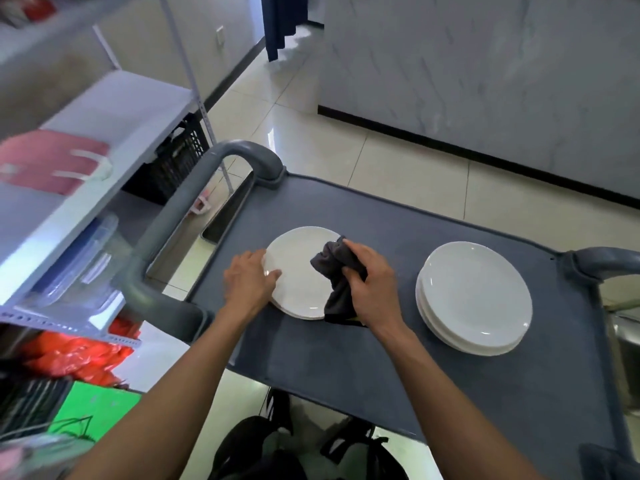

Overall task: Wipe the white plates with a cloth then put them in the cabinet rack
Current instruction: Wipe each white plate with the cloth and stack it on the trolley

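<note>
We stood at a grey cart (398, 341), its flat top carrying everything that mattered. Toward the cart's right end sat a stack of white plates (474, 299), untouched and well apart from our hands. Nearer the cart's left handle (194, 209) lay a second, lower stack, its top plate (298, 271) facing up. Our right hand (370, 285) was clenched around a dark cloth (337, 282), pressing it on that plate's right side. Our left hand (247, 278) gripped the plate's left rim, thumb on its face.
</note>
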The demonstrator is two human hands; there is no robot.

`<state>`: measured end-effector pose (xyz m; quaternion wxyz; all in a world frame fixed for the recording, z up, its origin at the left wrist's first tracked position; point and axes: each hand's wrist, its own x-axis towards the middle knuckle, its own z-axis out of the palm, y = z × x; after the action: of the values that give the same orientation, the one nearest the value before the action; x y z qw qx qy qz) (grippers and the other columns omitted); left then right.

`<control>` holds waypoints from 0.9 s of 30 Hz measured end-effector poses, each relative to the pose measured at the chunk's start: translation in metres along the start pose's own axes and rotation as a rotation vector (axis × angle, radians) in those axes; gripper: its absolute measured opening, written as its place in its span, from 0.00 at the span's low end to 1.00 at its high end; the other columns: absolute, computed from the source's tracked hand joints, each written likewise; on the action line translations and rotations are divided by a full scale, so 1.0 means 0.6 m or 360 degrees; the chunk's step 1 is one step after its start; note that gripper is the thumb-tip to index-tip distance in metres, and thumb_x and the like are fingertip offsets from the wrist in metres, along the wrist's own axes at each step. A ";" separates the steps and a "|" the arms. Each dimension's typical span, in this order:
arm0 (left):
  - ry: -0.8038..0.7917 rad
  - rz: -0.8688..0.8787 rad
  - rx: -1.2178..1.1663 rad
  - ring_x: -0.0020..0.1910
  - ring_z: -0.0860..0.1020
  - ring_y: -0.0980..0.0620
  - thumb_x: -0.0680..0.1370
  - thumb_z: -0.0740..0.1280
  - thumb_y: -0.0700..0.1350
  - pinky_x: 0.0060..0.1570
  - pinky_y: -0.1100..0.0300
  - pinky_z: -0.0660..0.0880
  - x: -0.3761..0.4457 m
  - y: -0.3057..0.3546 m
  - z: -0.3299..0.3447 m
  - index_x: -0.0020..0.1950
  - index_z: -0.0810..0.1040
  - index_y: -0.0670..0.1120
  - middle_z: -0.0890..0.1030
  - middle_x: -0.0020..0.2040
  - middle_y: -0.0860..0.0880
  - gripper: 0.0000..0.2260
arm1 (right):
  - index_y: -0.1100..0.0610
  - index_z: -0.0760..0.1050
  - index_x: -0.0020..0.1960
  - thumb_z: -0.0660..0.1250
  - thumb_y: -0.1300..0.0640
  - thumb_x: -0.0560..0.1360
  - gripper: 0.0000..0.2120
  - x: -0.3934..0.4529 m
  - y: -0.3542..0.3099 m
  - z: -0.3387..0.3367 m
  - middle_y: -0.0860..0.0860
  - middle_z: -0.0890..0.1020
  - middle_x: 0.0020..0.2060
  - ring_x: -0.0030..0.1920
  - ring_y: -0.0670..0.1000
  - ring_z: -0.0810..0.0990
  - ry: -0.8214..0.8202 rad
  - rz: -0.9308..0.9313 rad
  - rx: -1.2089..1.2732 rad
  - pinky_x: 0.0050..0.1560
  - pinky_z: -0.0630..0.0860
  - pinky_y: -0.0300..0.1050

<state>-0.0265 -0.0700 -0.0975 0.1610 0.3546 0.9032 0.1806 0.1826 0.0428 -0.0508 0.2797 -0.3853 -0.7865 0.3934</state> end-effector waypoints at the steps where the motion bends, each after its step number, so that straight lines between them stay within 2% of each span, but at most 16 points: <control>1: -0.0021 -0.0012 0.0006 0.62 0.74 0.41 0.75 0.71 0.55 0.59 0.47 0.71 0.002 -0.002 0.002 0.66 0.77 0.48 0.79 0.61 0.45 0.22 | 0.52 0.78 0.67 0.68 0.69 0.73 0.25 0.000 0.000 0.007 0.45 0.81 0.64 0.63 0.51 0.78 -0.0014 0.0002 -0.0004 0.67 0.73 0.52; 5: -0.0076 -0.0039 0.0013 0.63 0.72 0.41 0.76 0.71 0.56 0.61 0.47 0.69 0.008 0.001 0.009 0.69 0.75 0.47 0.76 0.62 0.44 0.25 | 0.52 0.78 0.68 0.69 0.69 0.74 0.25 -0.002 -0.001 0.027 0.44 0.80 0.64 0.63 0.50 0.77 -0.0025 0.0052 -0.0024 0.67 0.71 0.45; 8: -0.0024 -0.0054 -0.0015 0.61 0.73 0.42 0.74 0.73 0.56 0.59 0.48 0.69 0.012 0.003 0.014 0.66 0.77 0.46 0.76 0.60 0.45 0.24 | 0.52 0.78 0.69 0.69 0.70 0.74 0.26 -0.004 0.002 0.039 0.45 0.80 0.65 0.63 0.50 0.77 -0.0044 0.0071 -0.0026 0.67 0.70 0.41; 15: -0.0022 -0.0210 -0.0267 0.57 0.76 0.44 0.72 0.77 0.51 0.55 0.49 0.74 0.021 0.011 0.017 0.61 0.76 0.46 0.76 0.59 0.47 0.22 | 0.53 0.78 0.67 0.69 0.70 0.73 0.25 -0.001 0.010 0.057 0.47 0.81 0.64 0.63 0.51 0.78 -0.0044 0.0104 0.0001 0.67 0.72 0.49; 21: -0.0115 -0.0419 -0.0446 0.55 0.78 0.43 0.69 0.77 0.45 0.52 0.51 0.75 0.041 0.023 0.007 0.57 0.78 0.46 0.80 0.57 0.47 0.18 | 0.52 0.78 0.68 0.69 0.70 0.74 0.25 -0.006 0.012 0.058 0.46 0.81 0.63 0.63 0.50 0.77 -0.0026 0.0144 0.0020 0.67 0.71 0.44; 24: -0.0188 -0.0503 -0.0516 0.54 0.79 0.44 0.70 0.77 0.45 0.51 0.53 0.76 0.047 0.018 0.003 0.55 0.79 0.46 0.82 0.55 0.46 0.16 | 0.52 0.78 0.68 0.68 0.70 0.73 0.26 -0.008 0.015 0.054 0.46 0.81 0.64 0.63 0.50 0.77 -0.0023 0.0153 0.0030 0.67 0.71 0.45; 27: -0.0207 -0.0509 -0.0531 0.52 0.79 0.44 0.71 0.77 0.45 0.51 0.53 0.76 0.045 0.019 -0.006 0.47 0.77 0.48 0.82 0.51 0.47 0.11 | 0.51 0.78 0.67 0.68 0.70 0.74 0.26 -0.009 0.019 0.049 0.46 0.81 0.64 0.63 0.51 0.77 -0.0006 0.0166 0.0051 0.67 0.72 0.49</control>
<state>-0.0404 -0.0440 -0.0938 0.3017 0.1864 0.8933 0.2761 0.1680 0.0309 -0.0767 0.2635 -0.4207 -0.7594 0.4206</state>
